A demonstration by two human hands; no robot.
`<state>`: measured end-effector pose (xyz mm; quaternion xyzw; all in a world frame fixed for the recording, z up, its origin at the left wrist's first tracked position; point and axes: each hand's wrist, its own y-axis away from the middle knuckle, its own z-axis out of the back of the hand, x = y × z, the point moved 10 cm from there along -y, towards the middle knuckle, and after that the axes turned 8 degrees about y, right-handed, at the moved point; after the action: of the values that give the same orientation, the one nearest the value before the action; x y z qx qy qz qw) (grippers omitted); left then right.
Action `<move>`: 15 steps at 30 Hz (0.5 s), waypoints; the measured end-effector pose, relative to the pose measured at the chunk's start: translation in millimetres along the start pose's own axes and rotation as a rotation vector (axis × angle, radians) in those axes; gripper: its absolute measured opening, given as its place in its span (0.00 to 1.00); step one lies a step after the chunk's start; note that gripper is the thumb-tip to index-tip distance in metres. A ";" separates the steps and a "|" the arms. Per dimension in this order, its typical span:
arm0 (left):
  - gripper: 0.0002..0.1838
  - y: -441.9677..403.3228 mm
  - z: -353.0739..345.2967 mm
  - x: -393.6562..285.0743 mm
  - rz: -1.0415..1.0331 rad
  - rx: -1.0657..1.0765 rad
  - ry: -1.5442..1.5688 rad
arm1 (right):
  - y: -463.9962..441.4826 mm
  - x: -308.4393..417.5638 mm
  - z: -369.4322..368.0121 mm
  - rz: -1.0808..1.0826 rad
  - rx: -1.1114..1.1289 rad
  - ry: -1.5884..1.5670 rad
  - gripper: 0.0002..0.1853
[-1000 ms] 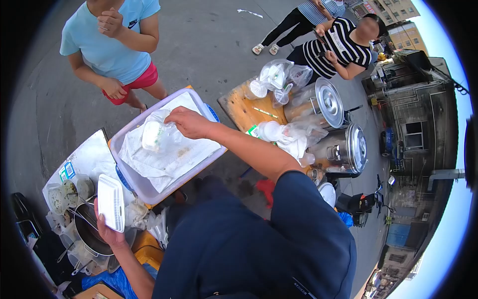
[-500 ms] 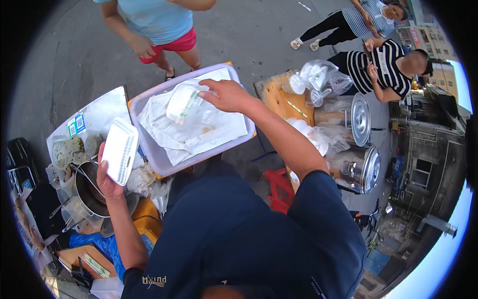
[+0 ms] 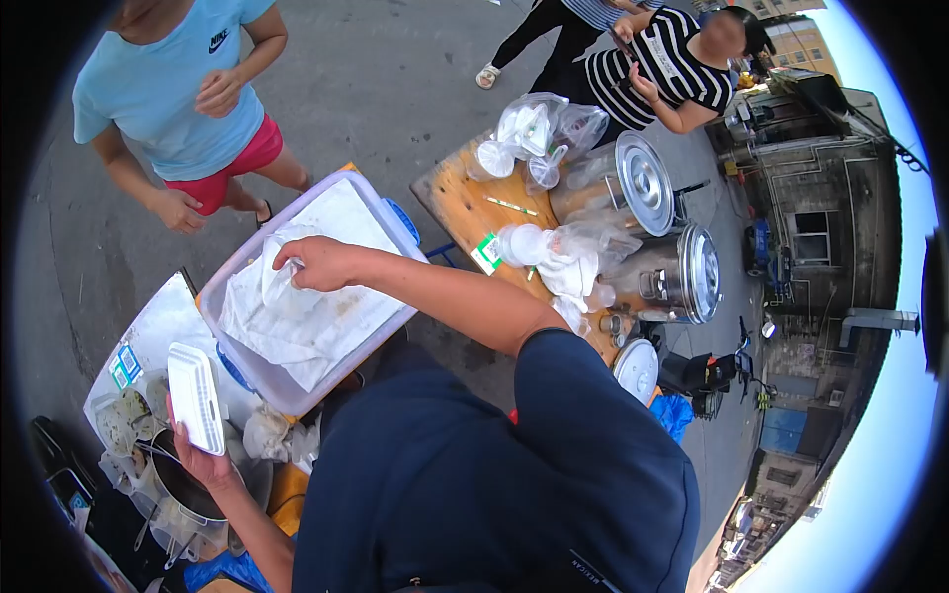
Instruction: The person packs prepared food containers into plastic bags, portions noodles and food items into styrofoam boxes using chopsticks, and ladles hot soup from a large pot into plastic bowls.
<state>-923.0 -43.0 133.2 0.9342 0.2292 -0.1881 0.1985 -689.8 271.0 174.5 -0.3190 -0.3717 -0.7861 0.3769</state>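
Observation:
My left hand (image 3: 201, 457) grips a white foam takeaway box (image 3: 196, 397) by its near end, and the lid looks closed. In front of me stands a pale lilac plastic tub (image 3: 314, 397) lined with white cloth (image 3: 341, 232). Over the tub, my right hand (image 3: 321, 265) has its fingers closed on crumpled, thin white material (image 3: 280, 287). Whether that is a fold of the cloth or a plastic bag, I cannot tell. Beneath my left hand is a dark cooking pot (image 3: 183, 484) with utensils around it.
A wooden table (image 3: 460, 203) on the right holds plastic bags (image 3: 529, 127), lidded steel pots (image 3: 682, 272) and cups. A person in a light blue shirt (image 3: 183, 99) stands beyond the tub. Another in a striped top (image 3: 657, 69) stands behind the table. A white board with QR codes (image 3: 127, 366) lies left.
My view has turned right, so the tub and table sit further left. The green-printed translucent item under my right hand no longer shows. The foam box stays in my left hand.

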 end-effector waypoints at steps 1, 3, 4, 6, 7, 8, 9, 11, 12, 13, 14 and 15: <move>0.36 0.0 0.1 -0.9 0.004 0.018 -0.002 | -1.6 1.5 -3.6 0.001 0.002 0.003 0.21; 0.36 -1.8 0.1 -1.2 0.003 0.031 0.003 | -8.7 2.9 -1.1 0.005 -0.063 -0.087 0.19; 0.36 -0.5 3.1 -2.7 -0.008 0.002 0.025 | -9.5 6.2 -2.8 0.005 -0.053 -0.085 0.19; 0.35 2.6 -2.1 -5.1 -0.005 -0.003 0.043 | -11.6 20.1 -2.6 -0.006 -0.077 -0.101 0.17; 0.35 6.5 -10.7 -7.8 -0.012 0.001 0.033 | -10.5 31.6 -0.4 0.019 -0.092 -0.094 0.16; 0.35 8.6 -10.2 -10.6 -0.011 0.007 0.038 | -13.8 41.5 0.1 0.020 -0.107 -0.047 0.15; 0.36 13.4 -8.3 -17.2 -0.056 -0.046 0.026 | -14.1 56.5 -0.7 -0.021 -0.063 -0.084 0.14; 0.34 22.4 1.4 -33.5 -0.109 -0.102 0.030 | -25.4 74.9 -11.6 0.055 -0.042 -0.189 0.13; 0.33 25.5 6.2 -43.9 -0.148 -0.126 0.046 | -24.8 91.7 -17.1 -0.011 0.017 -0.211 0.12; 0.33 29.6 5.5 -51.3 -0.165 -0.125 0.073 | -26.5 108.6 -19.7 0.036 0.036 -0.250 0.12; 0.36 32.6 11.0 -60.1 -0.195 -0.156 0.044 | -28.8 126.1 -24.2 0.069 0.069 -0.271 0.12; 0.31 36.3 7.7 -66.7 -0.196 -0.152 0.085 | -34.3 142.0 -28.9 0.095 0.081 -0.287 0.13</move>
<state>-961.7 -99.7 166.5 0.8967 0.3413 -0.1489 0.2393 -797.4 211.8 258.7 -0.4298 -0.4375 -0.6983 0.3691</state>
